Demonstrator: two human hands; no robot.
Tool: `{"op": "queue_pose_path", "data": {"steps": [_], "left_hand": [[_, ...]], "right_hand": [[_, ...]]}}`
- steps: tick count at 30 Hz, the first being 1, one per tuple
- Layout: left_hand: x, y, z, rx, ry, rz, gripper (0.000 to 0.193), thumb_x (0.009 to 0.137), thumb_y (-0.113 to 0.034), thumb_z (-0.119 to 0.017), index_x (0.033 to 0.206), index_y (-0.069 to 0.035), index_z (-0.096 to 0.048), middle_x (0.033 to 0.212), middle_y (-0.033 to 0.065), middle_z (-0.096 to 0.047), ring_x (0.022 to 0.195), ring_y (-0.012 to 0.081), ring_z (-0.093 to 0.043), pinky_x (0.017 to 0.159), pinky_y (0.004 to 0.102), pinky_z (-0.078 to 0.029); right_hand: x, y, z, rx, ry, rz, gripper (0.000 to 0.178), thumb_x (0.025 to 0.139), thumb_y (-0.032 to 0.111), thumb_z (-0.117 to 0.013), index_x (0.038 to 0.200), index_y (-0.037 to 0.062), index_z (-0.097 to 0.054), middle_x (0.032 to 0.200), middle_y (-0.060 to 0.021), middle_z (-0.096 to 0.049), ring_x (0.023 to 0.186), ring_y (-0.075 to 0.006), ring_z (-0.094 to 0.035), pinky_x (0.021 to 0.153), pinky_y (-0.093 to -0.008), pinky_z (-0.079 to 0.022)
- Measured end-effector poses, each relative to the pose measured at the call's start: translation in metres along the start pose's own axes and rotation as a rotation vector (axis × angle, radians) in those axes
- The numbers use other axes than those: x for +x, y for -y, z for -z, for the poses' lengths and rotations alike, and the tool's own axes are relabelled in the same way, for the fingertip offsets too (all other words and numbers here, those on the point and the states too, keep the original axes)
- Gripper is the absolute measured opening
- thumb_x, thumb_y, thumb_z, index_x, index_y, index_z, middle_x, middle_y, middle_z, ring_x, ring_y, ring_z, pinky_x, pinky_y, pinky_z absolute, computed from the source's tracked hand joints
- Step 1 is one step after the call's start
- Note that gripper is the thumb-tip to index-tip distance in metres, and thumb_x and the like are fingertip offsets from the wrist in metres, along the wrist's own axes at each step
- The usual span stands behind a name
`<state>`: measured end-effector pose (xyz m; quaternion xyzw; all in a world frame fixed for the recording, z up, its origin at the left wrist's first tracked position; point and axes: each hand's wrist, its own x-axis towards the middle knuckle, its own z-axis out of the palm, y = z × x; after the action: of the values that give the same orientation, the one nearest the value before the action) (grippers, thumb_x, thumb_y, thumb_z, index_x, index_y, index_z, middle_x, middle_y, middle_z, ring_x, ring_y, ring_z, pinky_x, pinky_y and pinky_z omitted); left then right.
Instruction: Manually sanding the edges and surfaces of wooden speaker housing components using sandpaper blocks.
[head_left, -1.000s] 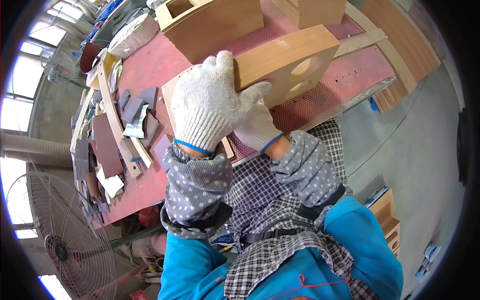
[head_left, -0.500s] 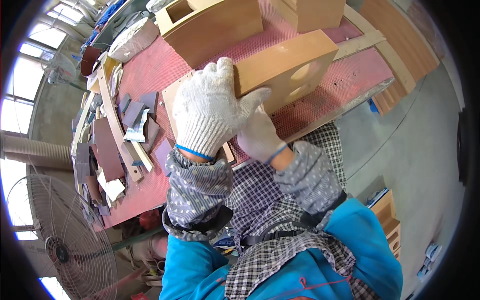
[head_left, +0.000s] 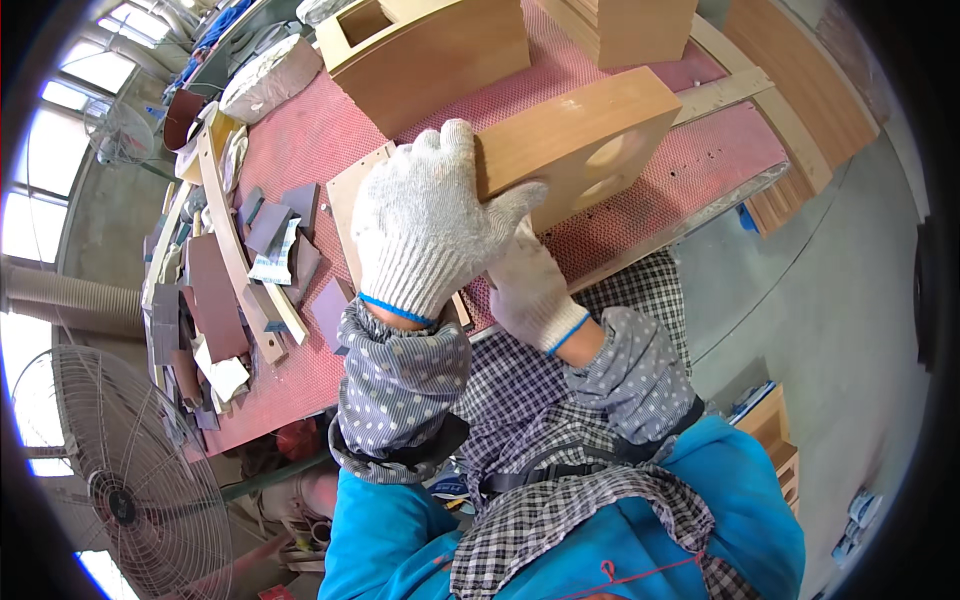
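Shifted slightly toward me and rightward since the earlier frame: right hand [head_left: 540, 285]; wooden box with two round holes [head_left: 575, 122] sits a touch nearer too, left hand barely moved. Box stands on the red mat [head_left: 285, 125], near its front edge. My left hand covers the box's left end, fingers close together, thumb spread across the holed face; can't tell how hard it clamps. My right fingers are hidden behind that thumb, so can't tell if they pinch anything. Looks like steadying and working that end: best keep left palm firm, right wrist low, even pressure, corners off the mat's edge. Writing: printed blue-and-white strip [head_left: 275, 262] and fan [head_left: 112, 498] hub badge, both too small to read.
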<state>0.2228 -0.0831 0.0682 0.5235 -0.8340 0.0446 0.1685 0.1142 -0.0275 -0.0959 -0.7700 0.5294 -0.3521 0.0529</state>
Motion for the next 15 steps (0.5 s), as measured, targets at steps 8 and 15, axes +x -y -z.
{"op": "queue_pose_path", "data": {"steps": [8, 15], "left_hand": [[0.006, -0.005, 0.001, -0.016, 0.037, 0.000, 0.067, 0.085, -0.059, -0.082, 0.107, 0.002, -0.068, 0.098, 0.0207, -0.074, 0.091, 0.0388, -0.075, 0.080, 0.0491, -0.059], [0.002, -0.009, 0.007, -0.018, 0.028, 0.034, 0.065, 0.085, -0.059, -0.083, 0.106, 0.001, -0.068, 0.097, 0.0199, -0.074, 0.090, 0.0386, -0.074, 0.080, 0.0485, -0.059]], "right_hand": [[0.030, -0.011, 0.003, 0.136, 0.440, -0.203, 0.026, 0.092, 0.020, -0.062, 0.103, 0.0002, -0.076, 0.102, -0.0249, -0.076, 0.098, -0.0431, -0.073, 0.091, -0.0553, -0.057], [0.037, 0.002, 0.020, 0.067, 0.575, -0.265, 0.031, 0.091, 0.014, -0.062, 0.117, 0.0002, -0.071, 0.111, -0.0229, -0.074, 0.106, -0.0420, -0.073, 0.095, -0.0533, -0.056]]}}
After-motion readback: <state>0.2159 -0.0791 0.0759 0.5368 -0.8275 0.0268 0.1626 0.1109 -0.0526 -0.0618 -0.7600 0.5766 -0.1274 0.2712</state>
